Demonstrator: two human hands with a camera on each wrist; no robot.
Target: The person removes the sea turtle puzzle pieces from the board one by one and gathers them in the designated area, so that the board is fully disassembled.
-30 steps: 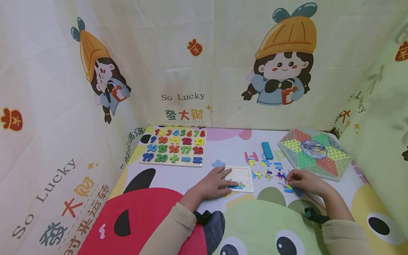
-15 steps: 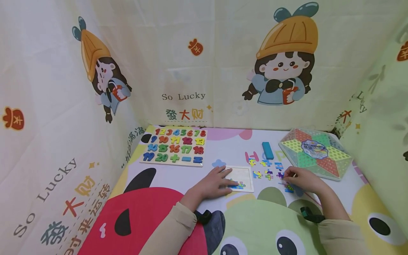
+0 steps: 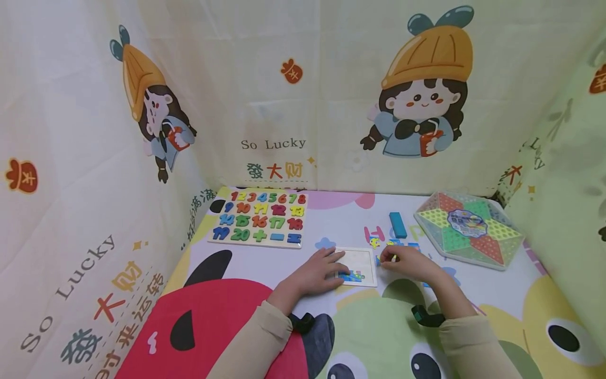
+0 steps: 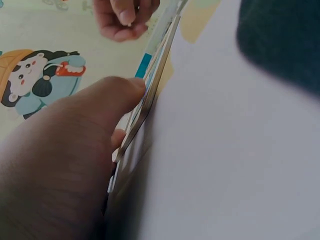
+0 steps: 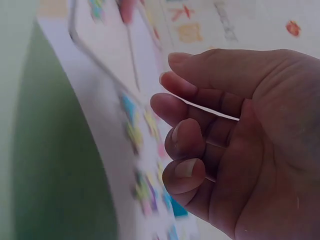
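Observation:
My left hand (image 3: pixel 321 272) rests with outstretched fingers over the left part of a pale wooden puzzle tray (image 3: pixel 363 257). Joined blue and yellow jigsaw pieces (image 3: pixel 355 276) lie along its lower side. In the left wrist view, the left thumb (image 4: pixel 117 95) lies along the tray's edge (image 4: pixel 159 75). Just right of the tray, my right hand (image 3: pixel 406 261) is raised with thumb and forefinger brought together. Something small and pale shows at its fingertips in the left wrist view; it appears to be a pinched puzzle piece, mostly hidden. Loose puzzle pieces (image 5: pixel 131 125) lie below the right hand, blurred.
A number board (image 3: pixel 258 217) with coloured numerals stands at the back left. A teal block (image 3: pixel 398 225) lies behind the loose pieces. At the back right is a hexagonal game box (image 3: pixel 468 229) in clear plastic. Printed cloth walls (image 3: pixel 341 105) enclose the table.
My right hand has moved left from the right-hand loose pieces to beside the tray, now covering several of the pieces. The left hand stays in place on the tray.

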